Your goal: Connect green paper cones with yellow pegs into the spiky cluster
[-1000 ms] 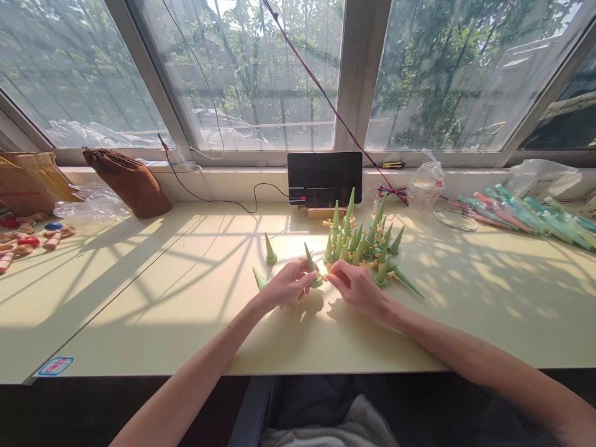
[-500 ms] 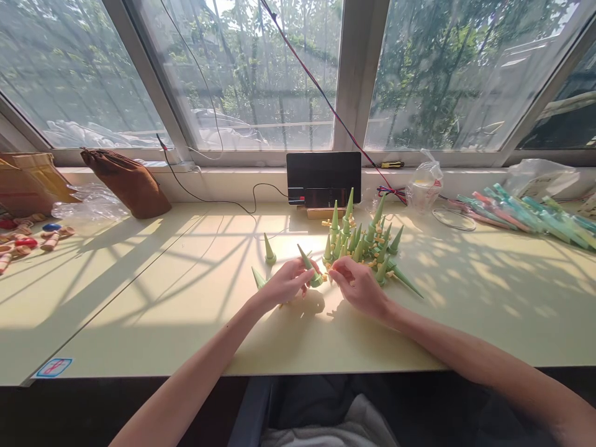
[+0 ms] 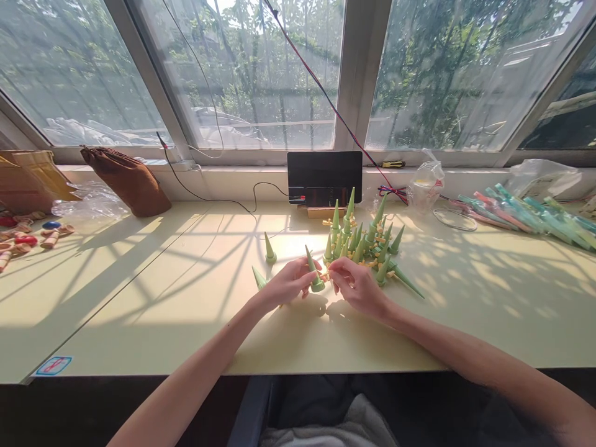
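My left hand (image 3: 287, 283) is closed around a green cone (image 3: 315, 280) with a wider round base, its point tilted up and a little to the left. A small yellowish piece sticks out from the cone's base on the right. Close to that piece, the fingertips of my right hand (image 3: 359, 287) are pinched together; whatever lies between them is too small to make out. Behind my right hand stands a cluster of similar green cones (image 3: 350, 208) with small yellow pieces among them. One cone (image 3: 270, 250) stands apart at the left, and another (image 3: 258, 278) is partly hidden by my left hand.
At the back are a black tablet (image 3: 325, 169) on a stand and a plastic bag (image 3: 426, 180). A brown pouch (image 3: 128, 183) and wooden toys (image 3: 50, 239) lie left. Wrapped coloured items (image 3: 535, 214) lie right. Cables run along the windowsill.
The cone in my left hand has turned slightly more upright. My right fingertips have shifted a little toward its base.
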`<state>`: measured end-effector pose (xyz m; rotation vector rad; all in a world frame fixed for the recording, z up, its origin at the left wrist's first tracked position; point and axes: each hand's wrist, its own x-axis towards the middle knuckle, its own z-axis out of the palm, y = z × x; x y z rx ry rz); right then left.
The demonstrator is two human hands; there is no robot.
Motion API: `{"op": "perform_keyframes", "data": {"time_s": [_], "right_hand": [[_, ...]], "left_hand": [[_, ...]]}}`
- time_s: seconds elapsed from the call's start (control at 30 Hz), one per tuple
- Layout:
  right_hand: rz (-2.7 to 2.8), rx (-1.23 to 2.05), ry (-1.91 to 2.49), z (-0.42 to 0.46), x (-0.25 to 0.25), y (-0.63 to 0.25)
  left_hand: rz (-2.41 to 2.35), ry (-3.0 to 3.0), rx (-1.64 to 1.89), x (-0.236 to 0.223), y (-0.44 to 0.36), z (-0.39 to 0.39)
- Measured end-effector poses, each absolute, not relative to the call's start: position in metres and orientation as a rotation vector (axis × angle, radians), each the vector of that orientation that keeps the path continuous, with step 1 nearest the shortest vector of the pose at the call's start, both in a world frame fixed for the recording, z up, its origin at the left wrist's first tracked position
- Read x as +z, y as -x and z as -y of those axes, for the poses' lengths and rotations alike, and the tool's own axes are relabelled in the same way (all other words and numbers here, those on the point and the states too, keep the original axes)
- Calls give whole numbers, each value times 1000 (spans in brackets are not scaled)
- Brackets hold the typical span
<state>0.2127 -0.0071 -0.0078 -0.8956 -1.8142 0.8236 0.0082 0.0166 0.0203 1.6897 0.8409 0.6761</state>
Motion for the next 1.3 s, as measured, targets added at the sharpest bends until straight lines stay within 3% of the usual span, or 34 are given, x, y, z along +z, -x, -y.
{"op": "perform_keyframes", "data": {"time_s": [1.3], "right_hand": [[1868,849,973,2,-15,-214]], "left_hand": [[-893,-1890,739,15,-9,-16]]}}
